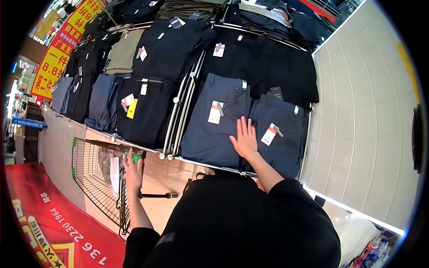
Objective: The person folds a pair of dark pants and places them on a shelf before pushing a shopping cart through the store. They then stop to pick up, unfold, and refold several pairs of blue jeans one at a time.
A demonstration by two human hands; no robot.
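My right hand (246, 139) lies flat with fingers stretched, at the border of two folded pairs of dark grey-blue trousers. The left pair of trousers (203, 134) carries a white and red price tag (216, 111); the right pair of trousers (288, 149) has a similar tag (269, 134). My left hand (132, 169) is raised with its fingers extended and apart, holding nothing. It overlaps the green handle (134, 157) of a wire shopping cart (96, 172) in this view. Folded black trousers (145, 116) with a yellow tag lie on the rack just beyond it.
A metal display rack (176, 111) bears several stacks of dark and khaki trousers. A white panel wall (357, 111) closes off the right side. A red banner (58, 219) spreads at lower left, and yellow-red signs (51, 67) stand at upper left.
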